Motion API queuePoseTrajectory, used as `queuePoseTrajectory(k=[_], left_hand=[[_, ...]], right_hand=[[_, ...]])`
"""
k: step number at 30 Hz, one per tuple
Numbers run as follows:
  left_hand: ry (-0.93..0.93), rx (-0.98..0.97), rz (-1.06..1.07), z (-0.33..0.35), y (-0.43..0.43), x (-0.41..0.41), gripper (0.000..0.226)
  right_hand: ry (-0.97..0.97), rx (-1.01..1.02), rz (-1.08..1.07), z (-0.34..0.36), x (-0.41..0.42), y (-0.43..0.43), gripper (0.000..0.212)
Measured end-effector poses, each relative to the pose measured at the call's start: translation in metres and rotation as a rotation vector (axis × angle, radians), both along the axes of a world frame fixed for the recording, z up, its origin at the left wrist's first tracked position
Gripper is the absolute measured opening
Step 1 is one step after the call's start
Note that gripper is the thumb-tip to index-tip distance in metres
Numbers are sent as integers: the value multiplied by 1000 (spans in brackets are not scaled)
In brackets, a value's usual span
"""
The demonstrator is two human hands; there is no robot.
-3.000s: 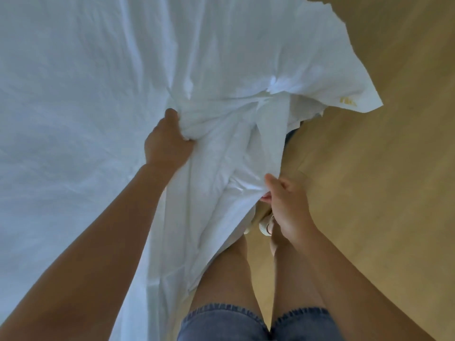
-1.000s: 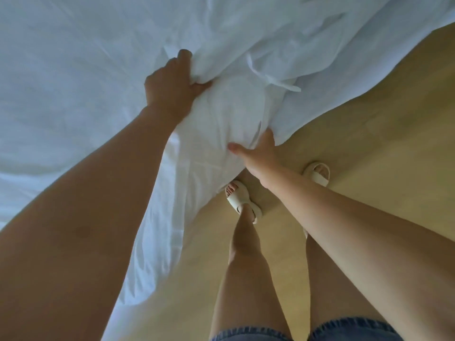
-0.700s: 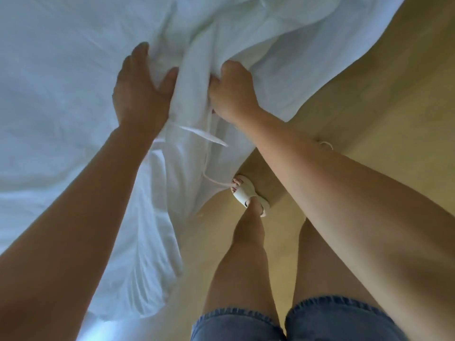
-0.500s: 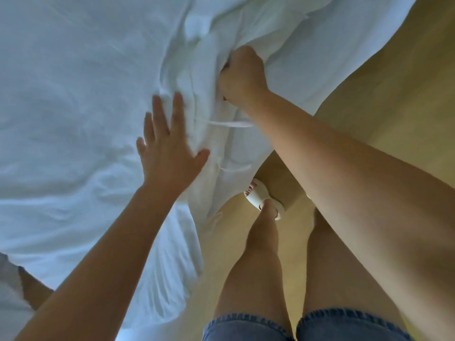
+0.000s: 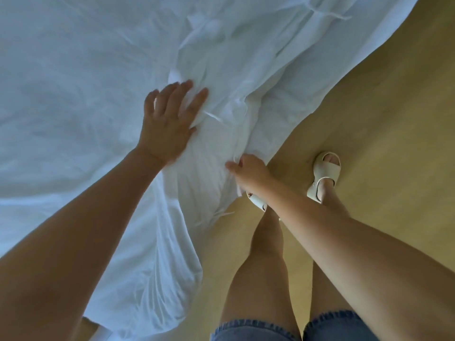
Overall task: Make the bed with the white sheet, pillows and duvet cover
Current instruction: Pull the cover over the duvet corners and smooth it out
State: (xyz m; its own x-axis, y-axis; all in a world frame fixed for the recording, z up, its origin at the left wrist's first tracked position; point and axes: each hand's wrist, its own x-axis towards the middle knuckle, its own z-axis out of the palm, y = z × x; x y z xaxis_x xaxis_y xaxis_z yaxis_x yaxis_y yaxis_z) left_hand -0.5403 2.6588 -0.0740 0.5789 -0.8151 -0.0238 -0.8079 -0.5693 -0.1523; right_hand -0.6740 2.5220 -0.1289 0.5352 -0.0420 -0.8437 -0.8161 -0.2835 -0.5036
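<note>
Duvet cover, head view: I observed the white fabric spread across the bed and filling the upper and left part of the frame, with its near edge bunched in folds and hanging over the side toward the wooden floor. Several fabric ties showed among the folds.

Left hand: released, fingers extended and spread, palm pressed flat on the bunched fabric. It grasped nothing.

Right hand: fingers curled at the hanging edge of the cover, thumb extended along the fabric. I read this as a pinch on that edge, although the fingertips were hidden behind the cloth.

The person stood just beside the bed in white sandals and denim shorts.

Step in hand, by my judgement: straightening the cover along the bed side, with one hand anchoring and the other drawing the edge. No pillows were in view, and I could not tell sheet from cover further up the bed.

Next move, by my judgement: pull the pinched edge outward and down to take out the folds, keeping the flat hand pressed so the smoothed area does not shift.
</note>
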Motion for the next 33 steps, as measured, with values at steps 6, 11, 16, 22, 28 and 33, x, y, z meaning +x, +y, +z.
queuePoseTrajectory(k=[6,11,16,22,28,33], left_hand=[[270,48,-132,11,-17,4,32],[465,-115,97,28,-39,-4,9],[548,-353,208,52,-47,-3,28],[711,-517,288,78,-53,-3,29],[932,-742,689,70,-60,30,40],[1005,-483,665,65,-62,30,40]], right_hand=[[-128,-76,-172,22,-7,-19,40],[-374,59,-334,70,7,-47,46],[-614,60,-328,121,30,-59,43],[-714,142,-357,158,48,-60,40],[-749,116,-342,151,62,-62,45],[-505,165,-398,132,82,-59,45]])
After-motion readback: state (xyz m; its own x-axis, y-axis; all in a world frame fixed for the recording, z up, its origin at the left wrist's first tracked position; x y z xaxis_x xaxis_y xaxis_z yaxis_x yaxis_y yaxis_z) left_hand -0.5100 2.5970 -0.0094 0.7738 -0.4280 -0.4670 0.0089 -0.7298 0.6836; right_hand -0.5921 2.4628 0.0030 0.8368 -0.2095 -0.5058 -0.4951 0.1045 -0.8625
